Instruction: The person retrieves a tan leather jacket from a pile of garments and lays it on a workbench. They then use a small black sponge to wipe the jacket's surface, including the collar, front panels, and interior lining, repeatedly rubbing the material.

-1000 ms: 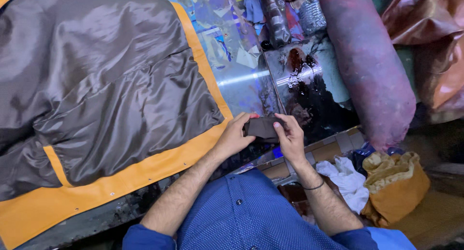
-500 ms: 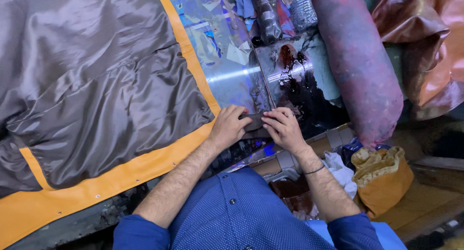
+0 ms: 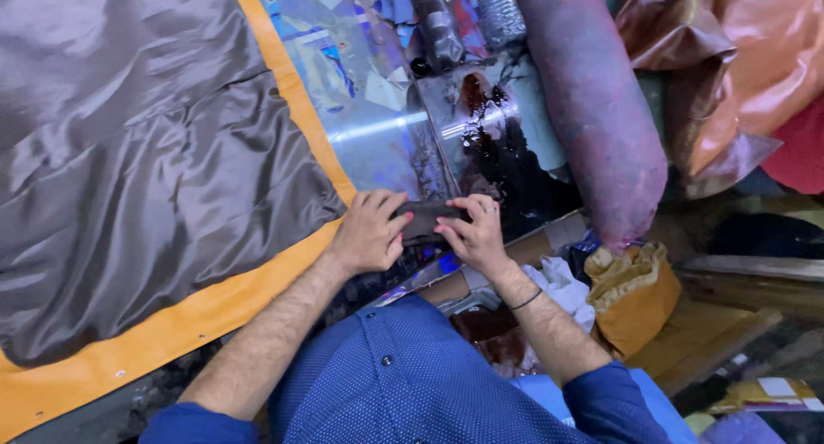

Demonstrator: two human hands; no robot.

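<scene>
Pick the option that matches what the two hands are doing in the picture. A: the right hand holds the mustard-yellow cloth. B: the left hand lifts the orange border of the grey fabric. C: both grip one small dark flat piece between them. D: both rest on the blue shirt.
C: the left hand and right hand both close on the small dark piece by the table edge.

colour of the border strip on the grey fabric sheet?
Orange border strip along the grey fabric sheet; clearest in the head view.
</scene>
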